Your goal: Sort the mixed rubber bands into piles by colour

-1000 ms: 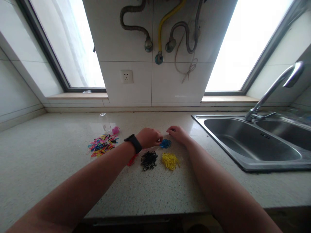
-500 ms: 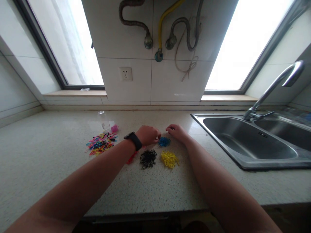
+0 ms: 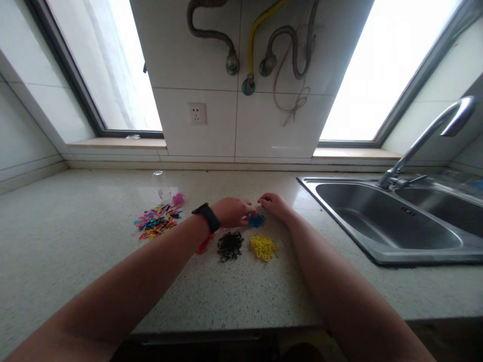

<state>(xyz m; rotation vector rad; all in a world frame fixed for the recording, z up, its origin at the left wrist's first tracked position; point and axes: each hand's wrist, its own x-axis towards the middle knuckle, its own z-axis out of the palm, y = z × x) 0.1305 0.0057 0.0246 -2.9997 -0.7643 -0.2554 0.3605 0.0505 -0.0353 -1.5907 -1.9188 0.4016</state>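
My left hand [image 3: 234, 212], with a black watch on its wrist, is at the pile of blue rubber bands [image 3: 257, 220]. Its thumb and fingers are closed around the pile's left edge. Just right of it, my right hand [image 3: 275, 205] rests on the counter with curled fingers; whatever they hold, if anything, is hidden. Nearer to me lie a pile of black rubber bands [image 3: 230, 246] and a pile of yellow ones [image 3: 263, 247]. Red rubber bands [image 3: 205, 244] show partly behind my left forearm. Farther left is a mixed-colour heap of rubber bands [image 3: 156, 221].
A clear plastic cup [image 3: 158, 183] and a small pink object [image 3: 178, 198] stand behind the mixed heap. On the right, a steel sink [image 3: 339, 241] with a tap [image 3: 426, 136] is set into the speckled counter [image 3: 211, 301]. A tiled wall with pipes rises behind.
My left hand has shifted slightly right, and its fingers have reached onto the blue rubber bands. My right hand has stayed in place.
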